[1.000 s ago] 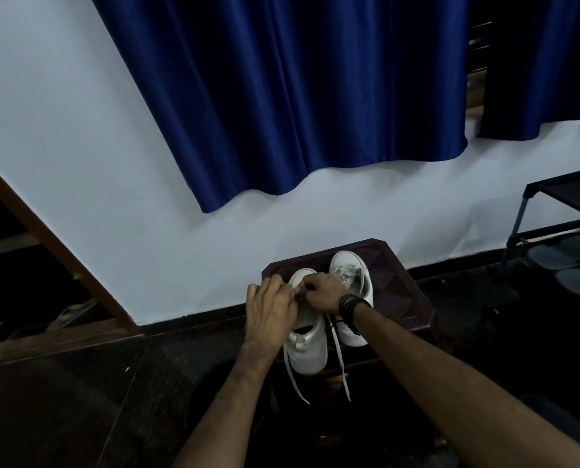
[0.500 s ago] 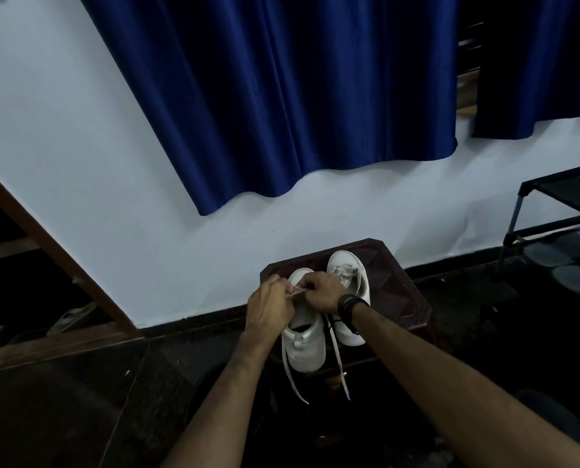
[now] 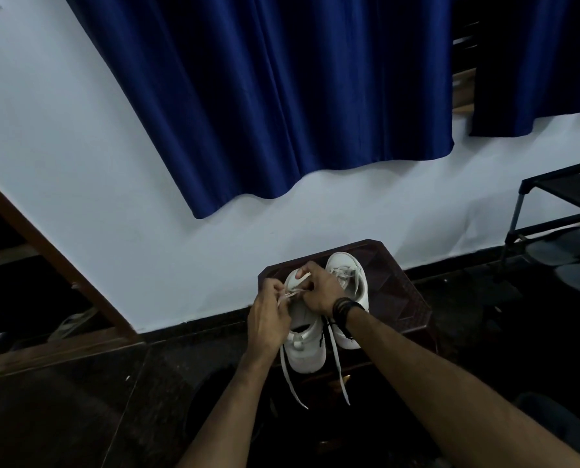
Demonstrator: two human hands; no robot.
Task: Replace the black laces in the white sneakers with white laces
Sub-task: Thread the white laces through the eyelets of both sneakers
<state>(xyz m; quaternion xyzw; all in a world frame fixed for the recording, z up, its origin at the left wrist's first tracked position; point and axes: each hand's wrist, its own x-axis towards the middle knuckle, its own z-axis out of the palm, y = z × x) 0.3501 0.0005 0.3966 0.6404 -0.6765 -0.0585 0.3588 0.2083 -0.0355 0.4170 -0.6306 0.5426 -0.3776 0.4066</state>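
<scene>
Both hands pinching white lace, near sneaker, dark stool

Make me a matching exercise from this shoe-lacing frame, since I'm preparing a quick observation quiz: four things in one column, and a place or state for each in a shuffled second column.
Things:
1. left hand
2. right hand
3. right-side sneaker
4. curtain

Places or states:
A. hangs against the wall above the stool
B. wears dark bands at the wrist
C. stands on the stool, untouched, lace already in it
D. pinches a white lace over the left-side sneaker

Pairs: 1-D, 2-B, 3-C, 4-A
</scene>
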